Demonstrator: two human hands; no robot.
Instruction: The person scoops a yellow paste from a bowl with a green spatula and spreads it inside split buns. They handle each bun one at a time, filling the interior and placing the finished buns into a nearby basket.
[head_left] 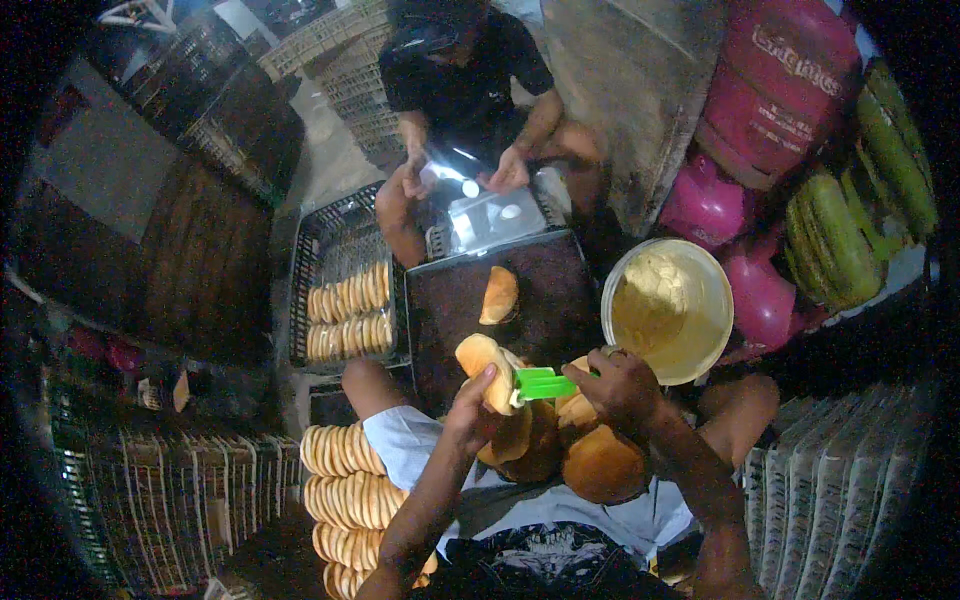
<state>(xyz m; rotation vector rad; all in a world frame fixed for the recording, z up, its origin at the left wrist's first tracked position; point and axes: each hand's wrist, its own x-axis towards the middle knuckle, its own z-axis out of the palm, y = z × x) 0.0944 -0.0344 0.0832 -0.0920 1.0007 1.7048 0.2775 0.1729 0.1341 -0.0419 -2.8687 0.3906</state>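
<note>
While round buns (604, 466) sit in the lap, seemingly left to do, the left hand (474, 413) pinches a split bun (482, 360) and the right hand (622, 387) grips a green spatula (541, 385), blade at the opening: that one looks half-done! Whether the bun rows (345, 500) beside the left thigh are filled, I can't tell. Beyond, one folded bun (499, 295) lies on the dark desk (440, 300), near a yellowish tub (729, 310); farther, a black crate (303, 290) and a co-worker (465, 90).

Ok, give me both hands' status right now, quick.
Left hand: closed, holding a split bread bun.
Right hand: closed, holding a green spreader, its blade at the bun's open side.
</note>
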